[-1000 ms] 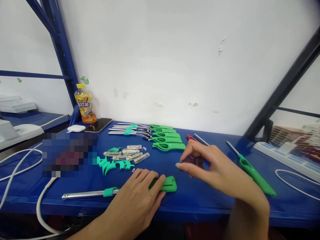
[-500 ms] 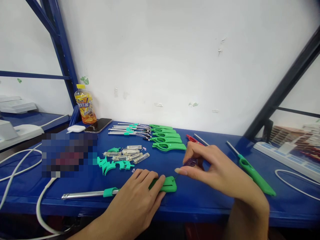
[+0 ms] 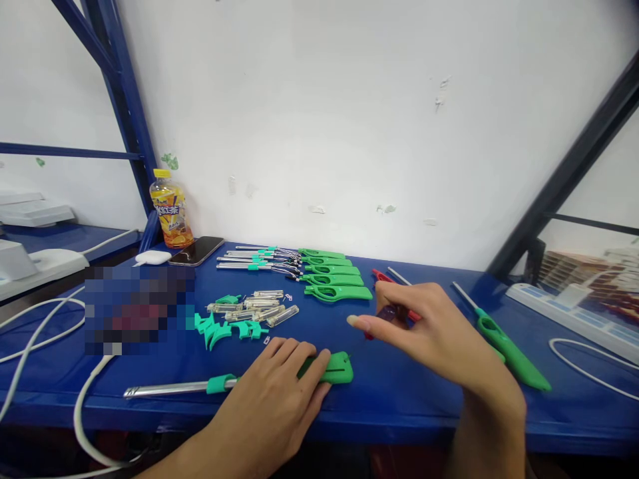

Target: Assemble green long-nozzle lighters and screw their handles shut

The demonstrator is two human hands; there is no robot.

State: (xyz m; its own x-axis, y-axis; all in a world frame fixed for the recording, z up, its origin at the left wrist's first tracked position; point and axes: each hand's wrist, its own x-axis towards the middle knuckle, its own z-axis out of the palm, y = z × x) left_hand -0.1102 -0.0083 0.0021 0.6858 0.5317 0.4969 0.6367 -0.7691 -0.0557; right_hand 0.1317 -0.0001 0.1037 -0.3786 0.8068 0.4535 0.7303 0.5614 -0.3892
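My left hand (image 3: 282,389) lies over a green long-neck lighter (image 3: 341,368) near the front edge, its fingers bent around the handle and holding it down. The lighter's silver tube (image 3: 167,388) points left, with a teal collar at its base. My right hand (image 3: 424,332) hovers to the right of the handle end, thumb and fingers closed on a small dark purple, shiny piece (image 3: 392,314). Most of this piece is hidden by the fingers, so its kind cannot be made out. Beyond my hands are teal triggers (image 3: 214,330) and clear fuel tubes (image 3: 269,313).
Several green handle shells (image 3: 339,293) and silver tubes with wires (image 3: 244,266) lie at the back. An assembled green lighter (image 3: 514,352) and a power strip (image 3: 574,322) are on the right; a red lighter (image 3: 384,276) lies behind my right hand. A phone (image 3: 197,251) and bottle (image 3: 171,209) stand back left.
My right hand has turned and shifted slightly, tilting the purple piece and raising it a little. My left hand and the lighter under it stay in place.
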